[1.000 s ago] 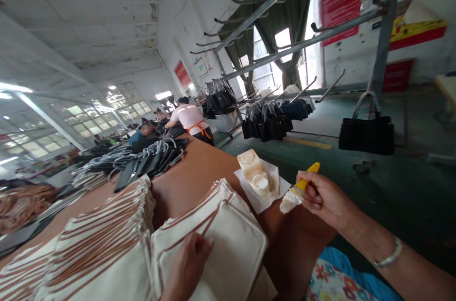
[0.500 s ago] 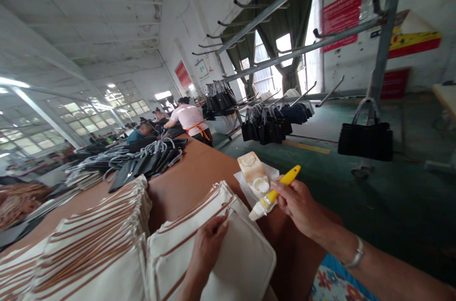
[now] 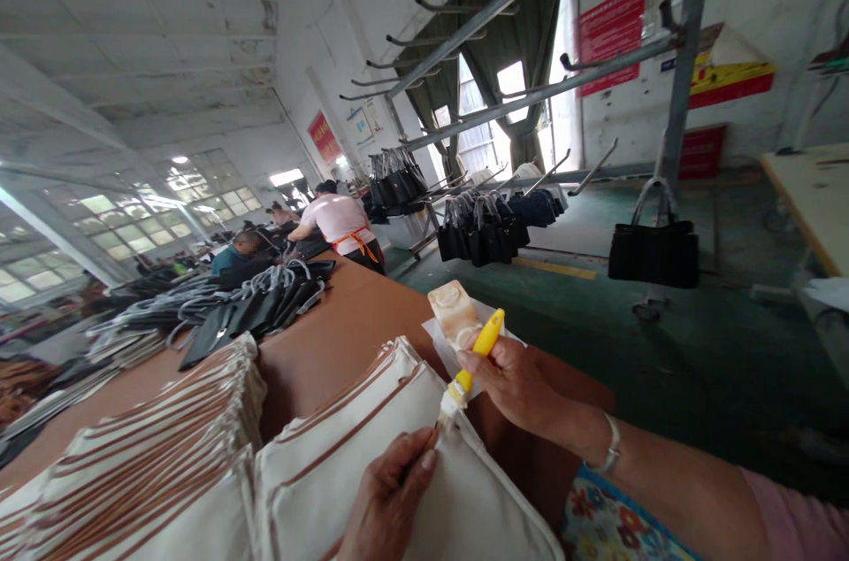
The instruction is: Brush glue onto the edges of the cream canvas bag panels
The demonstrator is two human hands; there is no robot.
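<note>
**Brush [image 3: 489, 333] bristles set at the edge of the top pale piece [image 3: 484, 499], just beyond the left hand [image 3: 391, 490]**

The yellow handle of the brush is gripped by the right hand [image 3: 517, 380], with thumb and fingers closed around it. A bracelet [image 3: 612, 441] is worn on that wrist. The long axis of the brush is held on a slant: the handle's end is pointed up and to the right, the bristles down and to the left. The bristles, coated in white, appear to be touching the pale piece at its far edge, though the exact contact is too small to be told.

The pale piece lies at the top of a stack, under and ahead of the left hand. Its far edge is pinched between that hand's thumb and fingers, closed to a narrow hold. From the pinch, the bristles are found just beside and slightly to the right, so the two hands are brought close together; the pinched spot is nearer to the left hand, the brush being reached in from the right.

Beyond the brush, a container [image 3: 451, 306] with whitish contents is seen on a white sheet [image 3: 431, 341], near the right hand. To the left, a second stack [image 3: 165, 455] of pale, brown-edged pieces is set on the brown table [image 3: 371, 304]. Farther off, black bags [image 3: 258, 313] are heaped, and a person [image 3: 335, 216] in a pink top is seen bent over the work.
</note>
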